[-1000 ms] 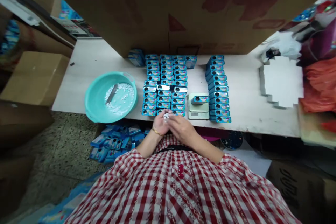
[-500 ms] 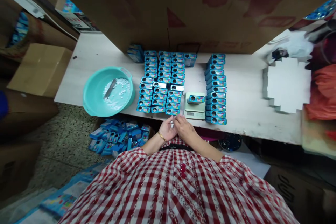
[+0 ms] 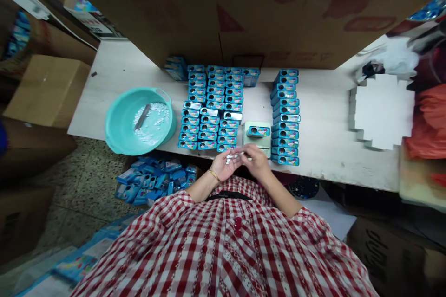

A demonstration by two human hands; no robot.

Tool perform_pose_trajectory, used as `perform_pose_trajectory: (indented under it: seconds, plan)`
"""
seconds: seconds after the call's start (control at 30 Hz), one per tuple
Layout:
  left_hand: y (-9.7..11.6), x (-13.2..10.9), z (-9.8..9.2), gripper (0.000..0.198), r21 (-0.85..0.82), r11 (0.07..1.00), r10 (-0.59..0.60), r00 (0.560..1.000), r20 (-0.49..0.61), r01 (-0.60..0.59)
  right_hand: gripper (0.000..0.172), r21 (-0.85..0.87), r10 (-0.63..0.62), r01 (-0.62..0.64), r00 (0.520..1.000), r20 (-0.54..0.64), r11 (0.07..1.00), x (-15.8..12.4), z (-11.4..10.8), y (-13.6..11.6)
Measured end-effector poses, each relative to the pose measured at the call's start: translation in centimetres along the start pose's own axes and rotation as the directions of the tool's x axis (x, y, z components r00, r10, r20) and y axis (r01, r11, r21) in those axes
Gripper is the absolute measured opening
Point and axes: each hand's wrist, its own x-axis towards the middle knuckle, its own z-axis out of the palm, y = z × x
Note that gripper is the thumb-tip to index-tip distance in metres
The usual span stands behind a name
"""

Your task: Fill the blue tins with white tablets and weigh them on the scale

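Observation:
My left hand (image 3: pixel 220 167) lies palm up at the table's front edge, cupped around several small white pellets (image 3: pixel 228 160). My right hand (image 3: pixel 258 162) is beside its fingertips, with fingers pinched together; a white speck shows at them, most likely a pellet. Just beyond the right hand stands a pale green kitchen scale (image 3: pixel 246 140), its front part covered by that hand. On the scale lies a small blue tin (image 3: pixel 259 132) with a dark round spot on its end. Rows of similar blue tins (image 3: pixel 209 127) stand left of the scale, and one more row (image 3: pixel 285 126) stands right.
A turquoise basin (image 3: pixel 113 123) with white pellets and a metal scoop (image 3: pixel 142 117) sits at the table's left. Below it is a heap of blue tins (image 3: pixel 149 181). A large cardboard box (image 3: pixel 195 18) closes off the back. White card (image 3: pixel 383 111) lies at the right.
My right hand has moved right and slightly apart from the left palm, now covering the scale's front. My left palm has opened more, showing more pellets. The view has shifted slightly.

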Motion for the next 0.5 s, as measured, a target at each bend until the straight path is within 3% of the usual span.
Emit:
perform_pose_trajectory:
  seconds: [0.13,0.33,0.43,0.5]
  plan:
    - [0.7,0.5,0.9,0.029,0.014,1.000,0.011,1.000,0.019,-0.011,0.014,-0.162,0.030,-0.051,0.991,-0.128,0.985,2.6,-2.8,2.1]
    - [0.6,-0.1,0.2,0.028,-0.006,1.000,0.013,1.000,-0.009,-0.013,0.020,-0.479,-0.003,0.007,1.000,0.011,0.878,5.2,-3.1,4.8]
    - [0.5,-0.4,0.0,0.029,-0.025,1.000,0.006,1.000,-0.017,-0.006,0.021,-0.505,-0.018,0.040,0.999,0.048,0.862,5.1,-3.1,5.0]
    - [0.6,-0.5,-0.1,0.029,-0.033,0.999,0.000,1.000,-0.010,-0.001,0.021,-0.482,-0.039,0.041,0.999,0.013,0.875,4.5,-3.1,4.8]
